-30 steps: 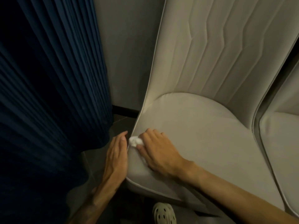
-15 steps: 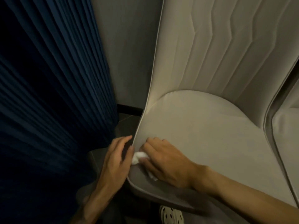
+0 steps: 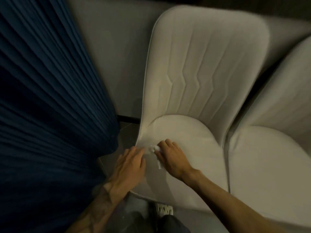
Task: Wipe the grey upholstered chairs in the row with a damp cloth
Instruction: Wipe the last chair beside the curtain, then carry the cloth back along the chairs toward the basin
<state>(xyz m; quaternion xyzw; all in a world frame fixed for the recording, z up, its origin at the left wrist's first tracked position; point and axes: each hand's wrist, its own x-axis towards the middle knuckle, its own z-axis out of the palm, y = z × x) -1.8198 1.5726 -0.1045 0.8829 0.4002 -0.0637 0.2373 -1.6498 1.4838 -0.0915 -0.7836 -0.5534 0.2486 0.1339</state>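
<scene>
The nearer grey chair [image 3: 193,137] stands in the middle of the scene, its back against a pale grey wall [image 3: 114,56]. Its upholstery is a light, warm grey with a soft, matte, suede-like nap. The tall backrest [image 3: 202,64] has rounded top corners and stitched vertical channels that kink in a zigzag about halfway down. The seat is a smooth rounded cushion, and thin pale piping runs along the left edge of back and seat. A second chair [image 3: 269,165] of the same make stands just beside it on the right, with only a dark narrow gap between the two. The cloth [image 3: 154,148] is a small white crumpled wad lying on the near left part of the seat, close to the piped edge. The right hand [image 3: 173,158] lies over it, fingers bent down on it and held close together, so that the wad pokes out past the fingertips and a thin strip shows along the thumb side. The left hand [image 3: 130,165] rests flat on the seat's left edge just beside the cloth, fingers straight and together, gripping nothing. A dark blue pleated curtain [image 3: 50,98] fills the left, hanging over a dark tiled floor [image 3: 127,130]. A pale perforated shoe [image 3: 164,209] shows below the seat's near edge.
</scene>
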